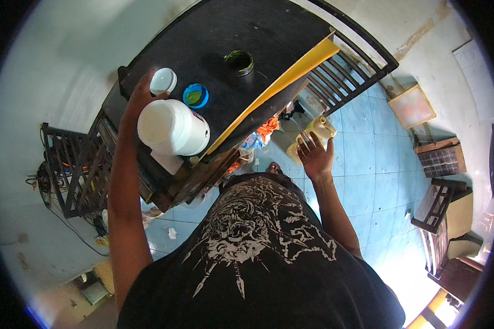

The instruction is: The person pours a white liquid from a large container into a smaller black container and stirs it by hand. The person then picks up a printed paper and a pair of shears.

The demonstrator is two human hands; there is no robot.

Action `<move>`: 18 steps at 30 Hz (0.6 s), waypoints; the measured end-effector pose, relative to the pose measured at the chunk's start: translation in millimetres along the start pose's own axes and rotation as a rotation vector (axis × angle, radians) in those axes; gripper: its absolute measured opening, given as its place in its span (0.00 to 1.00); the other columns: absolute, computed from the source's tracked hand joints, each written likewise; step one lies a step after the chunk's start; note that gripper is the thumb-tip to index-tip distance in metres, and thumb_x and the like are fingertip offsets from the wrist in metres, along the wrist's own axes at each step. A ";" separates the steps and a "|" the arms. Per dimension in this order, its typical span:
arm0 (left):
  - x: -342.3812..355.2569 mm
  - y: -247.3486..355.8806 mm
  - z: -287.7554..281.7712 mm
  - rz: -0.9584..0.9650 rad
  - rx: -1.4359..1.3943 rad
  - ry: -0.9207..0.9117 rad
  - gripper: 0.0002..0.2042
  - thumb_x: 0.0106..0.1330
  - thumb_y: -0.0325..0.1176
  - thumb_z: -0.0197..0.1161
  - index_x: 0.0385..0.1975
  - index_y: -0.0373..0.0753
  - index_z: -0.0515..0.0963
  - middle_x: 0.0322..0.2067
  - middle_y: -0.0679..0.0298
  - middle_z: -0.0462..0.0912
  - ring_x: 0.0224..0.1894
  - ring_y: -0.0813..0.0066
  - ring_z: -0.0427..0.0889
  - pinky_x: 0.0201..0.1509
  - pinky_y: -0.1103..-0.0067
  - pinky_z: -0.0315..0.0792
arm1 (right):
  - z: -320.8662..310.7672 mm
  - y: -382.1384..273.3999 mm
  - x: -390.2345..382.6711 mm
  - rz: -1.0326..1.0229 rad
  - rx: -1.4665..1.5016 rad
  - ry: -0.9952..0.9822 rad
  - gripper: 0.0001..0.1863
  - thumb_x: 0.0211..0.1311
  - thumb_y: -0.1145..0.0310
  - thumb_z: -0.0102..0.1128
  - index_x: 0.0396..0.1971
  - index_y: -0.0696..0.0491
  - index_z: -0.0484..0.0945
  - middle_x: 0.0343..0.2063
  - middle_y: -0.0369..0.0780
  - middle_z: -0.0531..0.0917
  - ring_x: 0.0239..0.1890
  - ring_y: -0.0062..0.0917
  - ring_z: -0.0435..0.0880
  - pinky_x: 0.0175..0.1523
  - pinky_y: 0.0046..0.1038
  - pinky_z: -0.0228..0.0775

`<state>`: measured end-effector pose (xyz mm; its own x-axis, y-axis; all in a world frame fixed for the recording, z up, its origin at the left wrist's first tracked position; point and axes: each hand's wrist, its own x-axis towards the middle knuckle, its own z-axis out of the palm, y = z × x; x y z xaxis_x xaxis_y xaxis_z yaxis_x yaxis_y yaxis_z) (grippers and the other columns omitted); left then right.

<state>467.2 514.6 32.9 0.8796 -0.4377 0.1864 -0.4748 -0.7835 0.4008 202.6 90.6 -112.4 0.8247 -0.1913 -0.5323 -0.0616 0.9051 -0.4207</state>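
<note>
Left hand: Fingers curl closed around a white cap [163, 81] as the person's left hand [144, 92] works above the left end of a black tabletop [203, 33], well apart from the other hand.
Right hand: The right hand [316, 159] opens palm up, holding nothing, fingers spread beyond the tabletop's near edge; a pale yellow jug [327, 127] appears behind the fingertips, contact impossible to tell.
White jar: A large white jar [173, 129] looms toward the near left corner, its rounded end facing the camera.
Blue lid: Green-stained, a blue lid [195, 96] lies just beside the jar.
Dark container: Smeared yellow-green inside, a dark container [239, 63] stands farther right.
Near edge: A yellow strip [274, 82] lines it.
</note>
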 end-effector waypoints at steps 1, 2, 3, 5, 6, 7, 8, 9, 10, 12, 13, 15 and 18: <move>1.6 -5.0 2.4 0.039 0.000 -0.026 0.40 0.53 0.43 0.73 0.65 0.40 0.61 0.60 0.47 0.69 0.63 0.52 0.69 0.66 0.62 0.63 | -3.0 1.8 0.8 0.013 0.004 0.006 0.39 0.65 0.33 0.35 0.59 0.52 0.63 0.56 0.44 0.73 0.54 0.34 0.72 0.58 0.36 0.58; 3.8 -2.6 2.5 0.019 0.013 -0.026 0.40 0.53 0.42 0.74 0.65 0.40 0.61 0.59 0.47 0.70 0.62 0.52 0.70 0.65 0.62 0.63 | -4.0 3.3 2.3 0.026 0.005 0.010 0.39 0.65 0.32 0.36 0.59 0.52 0.63 0.56 0.44 0.73 0.53 0.34 0.72 0.58 0.36 0.58; 5.3 -0.3 3.2 -0.002 0.025 -0.025 0.40 0.53 0.41 0.74 0.65 0.40 0.61 0.59 0.47 0.71 0.61 0.52 0.70 0.65 0.63 0.64 | -5.0 4.8 4.0 0.040 0.004 0.014 0.39 0.65 0.32 0.36 0.60 0.52 0.63 0.56 0.43 0.73 0.53 0.34 0.72 0.58 0.36 0.58; 5.7 5.1 3.3 -0.052 0.008 0.031 0.40 0.52 0.41 0.74 0.65 0.39 0.61 0.58 0.46 0.71 0.61 0.52 0.71 0.63 0.63 0.65 | -8.3 7.7 5.7 0.071 0.003 0.014 0.39 0.65 0.33 0.37 0.60 0.52 0.64 0.56 0.43 0.73 0.53 0.34 0.72 0.59 0.35 0.58; 6.2 9.1 2.9 -0.081 -0.022 0.087 0.41 0.51 0.41 0.74 0.65 0.38 0.61 0.57 0.46 0.71 0.60 0.53 0.71 0.63 0.64 0.66 | -8.8 8.6 7.0 0.086 0.000 0.020 0.39 0.64 0.33 0.38 0.60 0.52 0.65 0.56 0.43 0.74 0.54 0.33 0.72 0.59 0.35 0.58; 7.9 -0.7 2.9 -0.125 -0.046 0.132 0.41 0.51 0.42 0.74 0.65 0.38 0.60 0.56 0.46 0.72 0.58 0.53 0.73 0.61 0.64 0.67 | -9.1 9.3 7.5 0.102 -0.005 0.025 0.38 0.64 0.33 0.39 0.59 0.51 0.67 0.56 0.42 0.75 0.54 0.33 0.73 0.60 0.34 0.58; 8.1 -11.3 -1.6 -0.171 -0.064 0.182 0.42 0.51 0.42 0.74 0.65 0.37 0.60 0.55 0.46 0.72 0.56 0.54 0.74 0.60 0.65 0.68 | -6.3 10.0 7.8 0.115 0.014 0.021 0.38 0.64 0.34 0.41 0.59 0.52 0.67 0.56 0.43 0.75 0.54 0.33 0.72 0.60 0.34 0.58; 5.4 -12.6 -8.1 -0.230 -0.216 0.252 0.40 0.54 0.42 0.72 0.63 0.35 0.59 0.53 0.46 0.72 0.53 0.55 0.75 0.58 0.66 0.70 | -8.4 9.5 9.0 0.117 0.021 0.001 0.38 0.64 0.34 0.41 0.59 0.52 0.67 0.56 0.43 0.75 0.54 0.33 0.72 0.60 0.34 0.59; 4.8 -23.5 -14.5 -0.318 -0.406 0.347 0.38 0.57 0.42 0.71 0.63 0.34 0.59 0.54 0.46 0.72 0.54 0.54 0.75 0.58 0.66 0.70 | -11.5 9.3 10.1 0.122 0.027 -0.020 0.38 0.64 0.34 0.42 0.59 0.52 0.66 0.56 0.43 0.74 0.54 0.33 0.72 0.60 0.35 0.59; -2.2 -33.5 -30.1 -0.357 -0.817 0.466 0.35 0.59 0.42 0.68 0.62 0.33 0.59 0.55 0.45 0.70 0.56 0.54 0.74 0.60 0.65 0.69 | -15.0 6.0 10.2 0.115 0.055 -0.039 0.37 0.64 0.35 0.42 0.59 0.52 0.67 0.56 0.43 0.74 0.54 0.34 0.72 0.60 0.36 0.59; -13.4 -32.7 -42.0 -0.307 -1.030 0.488 0.34 0.60 0.42 0.67 0.61 0.32 0.59 0.55 0.45 0.70 0.56 0.54 0.73 0.60 0.65 0.69 | -15.9 3.1 9.9 0.092 0.006 -0.047 0.37 0.65 0.35 0.42 0.59 0.52 0.67 0.56 0.43 0.74 0.55 0.35 0.72 0.60 0.36 0.60; -38.7 -25.3 -64.8 -0.205 -1.296 0.523 0.32 0.62 0.42 0.65 0.60 0.32 0.60 0.56 0.45 0.69 0.57 0.54 0.73 0.62 0.64 0.68 | -2.6 -4.2 4.1 0.039 -0.090 -0.066 0.36 0.65 0.36 0.41 0.59 0.51 0.67 0.56 0.44 0.74 0.55 0.35 0.72 0.60 0.37 0.60; -88.7 -4.4 -92.2 -0.095 -1.382 0.535 0.31 0.62 0.44 0.64 0.59 0.33 0.62 0.56 0.45 0.69 0.59 0.54 0.72 0.63 0.64 0.67 | 30.3 -11.3 -14.8 -0.193 -0.353 -0.214 0.38 0.66 0.35 0.40 0.63 0.51 0.63 0.55 0.44 0.74 0.54 0.34 0.72 0.60 0.37 0.62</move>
<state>394.0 597.5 97.4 0.9567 0.0405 0.2884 -0.2829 0.3643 0.8873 208.1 94.7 -77.5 0.9353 -0.2274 -0.2712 -0.0525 0.6686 -0.7418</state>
